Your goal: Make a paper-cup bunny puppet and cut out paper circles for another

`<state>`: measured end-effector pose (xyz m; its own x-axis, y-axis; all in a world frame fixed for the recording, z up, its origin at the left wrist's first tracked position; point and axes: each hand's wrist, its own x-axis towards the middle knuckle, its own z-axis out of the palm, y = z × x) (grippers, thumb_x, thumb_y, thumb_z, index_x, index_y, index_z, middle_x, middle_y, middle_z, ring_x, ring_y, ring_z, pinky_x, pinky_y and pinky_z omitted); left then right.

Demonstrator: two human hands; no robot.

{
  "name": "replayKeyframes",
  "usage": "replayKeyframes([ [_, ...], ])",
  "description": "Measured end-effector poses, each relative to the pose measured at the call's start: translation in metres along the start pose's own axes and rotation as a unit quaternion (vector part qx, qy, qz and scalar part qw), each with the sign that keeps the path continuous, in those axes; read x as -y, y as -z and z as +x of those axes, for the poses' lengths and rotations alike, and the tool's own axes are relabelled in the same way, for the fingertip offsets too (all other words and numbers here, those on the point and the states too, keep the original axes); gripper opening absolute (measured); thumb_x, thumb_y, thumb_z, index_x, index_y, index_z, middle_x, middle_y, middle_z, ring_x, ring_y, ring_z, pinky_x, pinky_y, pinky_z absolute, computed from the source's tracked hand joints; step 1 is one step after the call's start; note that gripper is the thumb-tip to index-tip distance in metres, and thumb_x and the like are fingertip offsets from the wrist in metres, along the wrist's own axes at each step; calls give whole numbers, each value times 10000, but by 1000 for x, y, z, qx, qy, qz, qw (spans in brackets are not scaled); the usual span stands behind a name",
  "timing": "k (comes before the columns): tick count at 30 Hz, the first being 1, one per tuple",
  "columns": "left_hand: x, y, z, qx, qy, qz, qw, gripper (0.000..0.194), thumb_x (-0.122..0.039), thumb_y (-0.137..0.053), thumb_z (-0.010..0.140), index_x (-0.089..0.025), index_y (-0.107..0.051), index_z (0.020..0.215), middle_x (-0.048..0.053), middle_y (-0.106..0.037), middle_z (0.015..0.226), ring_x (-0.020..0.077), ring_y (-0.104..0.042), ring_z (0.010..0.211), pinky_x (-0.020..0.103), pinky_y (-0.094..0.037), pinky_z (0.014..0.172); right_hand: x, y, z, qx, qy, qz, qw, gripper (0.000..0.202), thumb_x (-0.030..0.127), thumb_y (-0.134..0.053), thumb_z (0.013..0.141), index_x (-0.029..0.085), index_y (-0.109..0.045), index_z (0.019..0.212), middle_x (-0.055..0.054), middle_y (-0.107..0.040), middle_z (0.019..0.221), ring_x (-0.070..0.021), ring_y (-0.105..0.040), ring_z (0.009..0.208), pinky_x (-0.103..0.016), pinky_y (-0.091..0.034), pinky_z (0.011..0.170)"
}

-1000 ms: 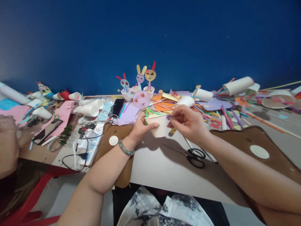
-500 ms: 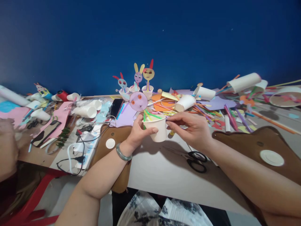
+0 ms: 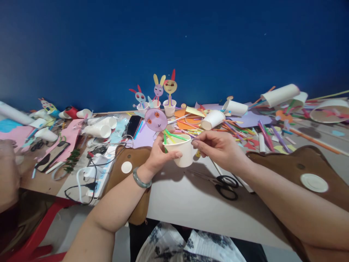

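Note:
A white paper cup (image 3: pixel 183 153) is held above the table by my left hand (image 3: pixel 160 154), its fingers wrapped round the cup's left side. Green and yellow straws (image 3: pixel 176 138) stand in the cup, leaning left. A round purple paper face (image 3: pixel 156 120) with orange eyes rises above them. Just right of the cup's rim, my right hand (image 3: pixel 215 145) has its thumb and index finger pinched; whatever is between the fingertips is too small to make out. Black-handled scissors (image 3: pixel 227 186) lie on the table below my right hand.
Three cups with paper figures (image 3: pixel 169 108) stand against the blue wall. Loose straws, coloured paper and tipped cups (image 3: pixel 213 120) lie behind my hands. A power strip (image 3: pixel 105 174) with cables is at left, brown covers (image 3: pixel 289 171) on both sides. Another person's hand (image 3: pixel 8 171) is at far left.
The purple face has tilted and moved slightly left and down. The cup has dropped a little, its opening turned more towards the camera. My right hand stays pinched beside its rim.

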<state>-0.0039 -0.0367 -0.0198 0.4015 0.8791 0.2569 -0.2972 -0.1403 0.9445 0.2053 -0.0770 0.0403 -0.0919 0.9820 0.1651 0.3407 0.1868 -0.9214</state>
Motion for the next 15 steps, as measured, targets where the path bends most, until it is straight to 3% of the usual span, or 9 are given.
replayKeyframes([
  [9, -1, -2, 0, 6, 5, -11, 1000, 842, -523, -940, 639, -232, -526, 1311, 142, -688, 1353, 330, -672, 1257, 465, -552, 1050, 3, -4, -1, -20, 29, -32, 999, 272, 445, -734, 877, 241, -650, 717, 1, -624, 582, -123, -566, 483, -254, -450, 467],
  [15, 0, 0, 2, -13, 12, -21, 1000, 812, -525, -922, 661, -226, -515, 1296, 143, -677, 1355, 334, -664, 1267, 460, -560, 1036, -4, -4, 1, -11, 3, 44, 999, 303, 517, -807, 797, 225, -728, 826, -12, -686, 656, -160, -646, 559, -270, -551, 509],
])
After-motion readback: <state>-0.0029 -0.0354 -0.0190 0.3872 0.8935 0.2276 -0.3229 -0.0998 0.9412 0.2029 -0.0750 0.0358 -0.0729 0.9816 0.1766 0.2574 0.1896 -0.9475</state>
